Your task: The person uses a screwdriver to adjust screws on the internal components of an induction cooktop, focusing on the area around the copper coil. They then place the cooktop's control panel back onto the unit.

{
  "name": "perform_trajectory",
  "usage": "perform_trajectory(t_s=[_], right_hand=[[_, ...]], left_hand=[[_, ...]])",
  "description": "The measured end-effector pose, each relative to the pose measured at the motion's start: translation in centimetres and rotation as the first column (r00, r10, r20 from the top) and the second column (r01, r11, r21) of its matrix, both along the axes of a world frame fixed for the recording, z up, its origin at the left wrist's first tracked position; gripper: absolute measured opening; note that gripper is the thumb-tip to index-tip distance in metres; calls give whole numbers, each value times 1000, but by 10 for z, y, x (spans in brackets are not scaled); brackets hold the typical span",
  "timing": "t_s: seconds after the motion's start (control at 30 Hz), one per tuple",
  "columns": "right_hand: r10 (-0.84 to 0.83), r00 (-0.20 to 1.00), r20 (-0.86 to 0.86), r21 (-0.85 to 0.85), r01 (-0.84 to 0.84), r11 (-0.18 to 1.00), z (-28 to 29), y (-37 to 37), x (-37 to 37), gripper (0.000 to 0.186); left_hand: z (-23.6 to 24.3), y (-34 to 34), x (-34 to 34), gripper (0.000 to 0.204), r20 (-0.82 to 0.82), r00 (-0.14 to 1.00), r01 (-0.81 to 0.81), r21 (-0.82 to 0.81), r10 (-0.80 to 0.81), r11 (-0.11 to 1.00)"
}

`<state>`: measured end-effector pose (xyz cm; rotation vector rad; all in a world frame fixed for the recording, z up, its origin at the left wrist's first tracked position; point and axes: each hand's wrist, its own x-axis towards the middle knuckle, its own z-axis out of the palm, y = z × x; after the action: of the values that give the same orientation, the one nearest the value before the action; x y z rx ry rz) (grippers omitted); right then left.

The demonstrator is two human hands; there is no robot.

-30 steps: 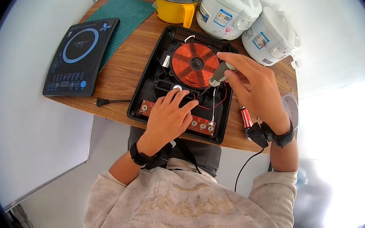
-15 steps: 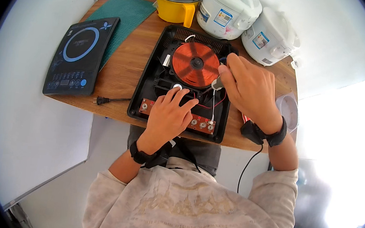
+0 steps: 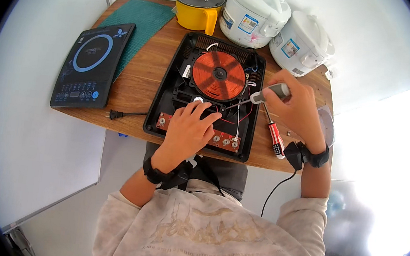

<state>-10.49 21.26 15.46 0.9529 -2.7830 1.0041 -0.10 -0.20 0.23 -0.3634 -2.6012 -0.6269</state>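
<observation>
On my feed: black cooktop panel (image 3: 92, 68) well left of my left fingers | left hand (image 3: 187, 129) spread, gripping nothing, on the open black housing (image 3: 246, 141) | copper coil (image 3: 218, 75) just beyond those fingertips | grey screwdriver (image 3: 281, 90) slanting, tip near them | red screwdriver (image 3: 276, 140) nearer me than my right fingers | right hand (image 3: 298, 105) closed round the grey handle

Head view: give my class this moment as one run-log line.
left hand: resting on black housing | right hand: grips grey screwdriver, tip near left hand | copper coil: exposed | red-white screwdriver: beside housing
</observation>
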Motion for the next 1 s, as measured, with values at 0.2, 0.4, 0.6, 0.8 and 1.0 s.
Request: perform_trajectory(t_s=[0.2,0.4,0.6,0.8,1.0], right_hand=[[-169,976,137,-172,191,966,-9,24,7,16],[-36,986,163,-224,73,972,-19,33,8,18],[112,991,80,-157,-98,983,-28,38,-5,22],[153,979,134,-60,-146,987,-22,41,-7,22],[204,973,111,-53,-199,979,-26,42,-7,21]], left_hand=[[2,4,-8,32,43,998,-47,-89,51,995],[-4,13,-7,33,28,995,-92,-61,94,994],[0,13,-5,32,-7,996,-84,-59,84,995],[3,15,-4,32,-7,995,-95,-52,95,994],[1,15,-4,33,-5,995,-96,-48,96,994]])
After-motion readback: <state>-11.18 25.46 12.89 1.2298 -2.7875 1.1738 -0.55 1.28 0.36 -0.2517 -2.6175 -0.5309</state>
